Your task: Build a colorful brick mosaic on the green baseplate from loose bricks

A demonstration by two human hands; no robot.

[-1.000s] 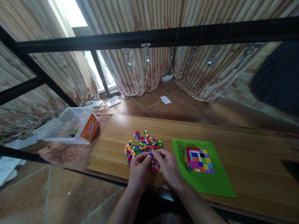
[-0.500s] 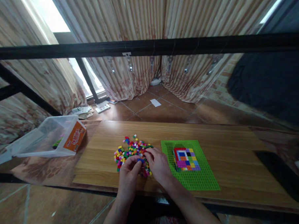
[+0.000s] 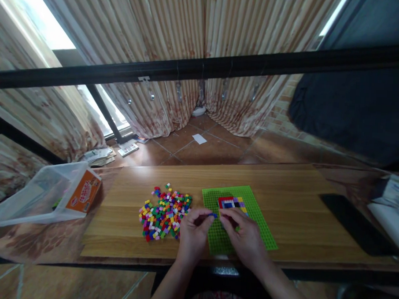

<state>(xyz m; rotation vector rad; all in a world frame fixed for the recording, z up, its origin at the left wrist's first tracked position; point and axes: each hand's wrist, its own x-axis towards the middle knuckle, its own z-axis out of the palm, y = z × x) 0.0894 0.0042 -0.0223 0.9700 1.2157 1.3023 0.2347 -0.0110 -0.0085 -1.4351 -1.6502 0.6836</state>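
Looking down past pleated curtains point(image 3: 165, 24) onto a long wood-grain tabletop point(image 3: 292, 206). Off its left end, on brown patterned cloth point(image 3: 26, 247), a translucent box point(image 3: 84, 193) with orange label. Near mid-tabletop, a green studded baseplate point(image 3: 211, 197); well to its right, a flat dark slab point(image 3: 351, 224). Left of the baseplate, a loose spread of multicoloured bricks point(image 3: 165, 214). Beside these, the left hand point(image 3: 193, 233); over the baseplate, the right hand point(image 3: 247, 237), thumb and forefinger close together, impossible to tell if grasping anything. Behind its fingers, partly hidden, a multicoloured block build point(image 3: 228, 203) on the baseplate. Smallest: a blue brick point(image 3: 212, 215), pinched in the left grip, above the baseplate's left side, near the right fingertips
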